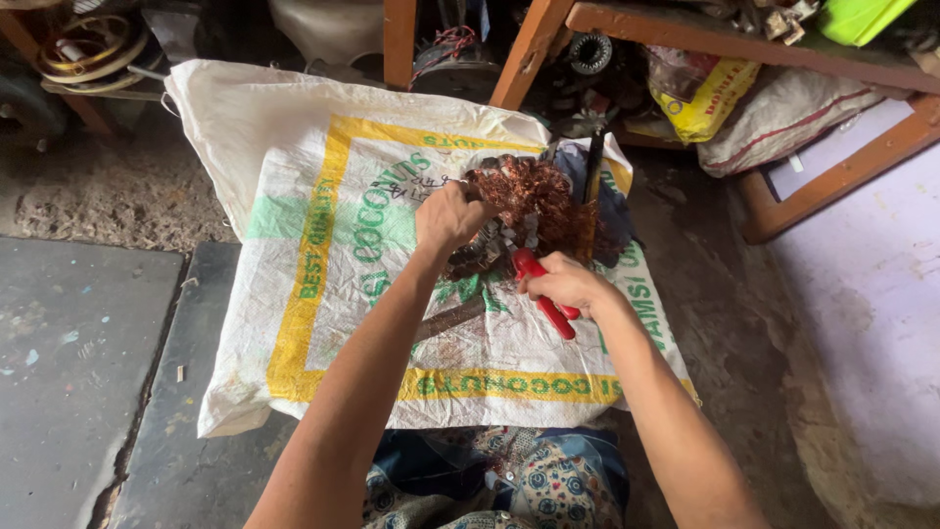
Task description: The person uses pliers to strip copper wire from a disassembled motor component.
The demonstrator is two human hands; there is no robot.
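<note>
A white woven sack (323, 245) with yellow border and green print lies spread flat at centre. A crumpled yellow bag (707, 98) sits under the wooden frame, upper right.

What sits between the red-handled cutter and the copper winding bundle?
Nothing visible. The right hand holds the red-handled cutter with its head right at the copper winding bundle; the left hand grips the bundle's left edge, beside the cutter's path.
</note>
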